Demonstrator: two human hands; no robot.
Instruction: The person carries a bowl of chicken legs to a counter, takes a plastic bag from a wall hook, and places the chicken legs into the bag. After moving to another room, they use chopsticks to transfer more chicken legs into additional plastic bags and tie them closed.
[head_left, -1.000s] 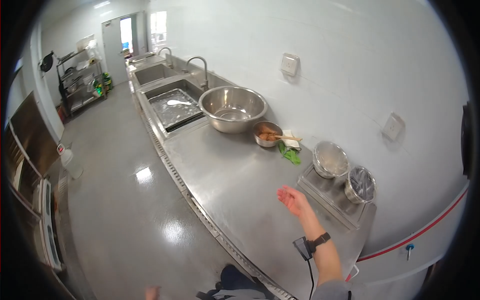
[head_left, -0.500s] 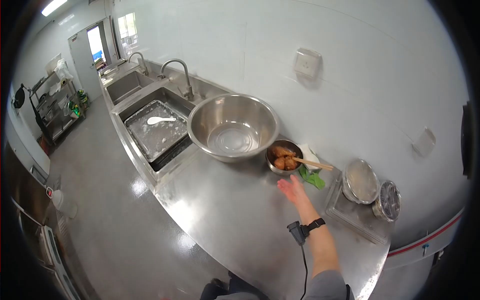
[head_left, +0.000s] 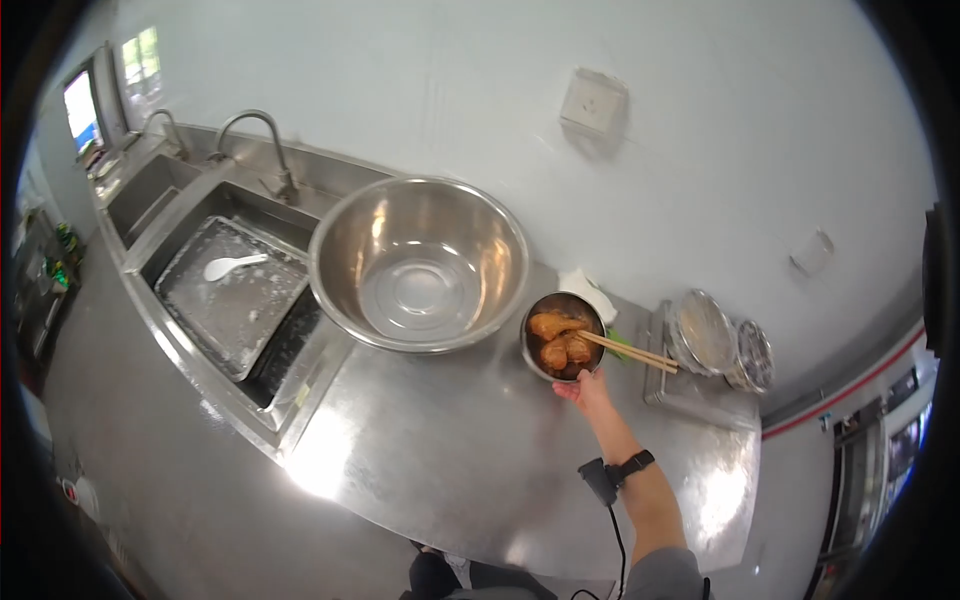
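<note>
My right hand (head_left: 582, 388) grips the near rim of a small metal bowl (head_left: 527, 352), its fingers against the outside. Inside are several browned, saucy pieces of food, one like a chicken drumstick (head_left: 556, 325), the others rounded (head_left: 553, 353). A pair of wooden chopsticks (head_left: 635, 350) leans out over the bowl's right side. Behind the bowl lie a crumpled white cloth or paper (head_left: 588, 291) and something leafy green (head_left: 617, 344), partly covered. A black strap with a cabled device (head_left: 603, 478) is on my right wrist. My left hand is out of view.
A large steel basin (head_left: 330, 305) stands left of the bowl on the steel counter (head_left: 440, 430). Farther left, a sink holds a wet tray (head_left: 215, 320) with a white spoon (head_left: 235, 265). At right, two covered bowls (head_left: 702, 330) (head_left: 752, 357) sit by a clear lid or tray (head_left: 690, 396).
My right hand, previously open just in front of the small bowl, has closed on its rim. The bowl now tips toward me and hides more of the green leaf. The camera view has turned right.
</note>
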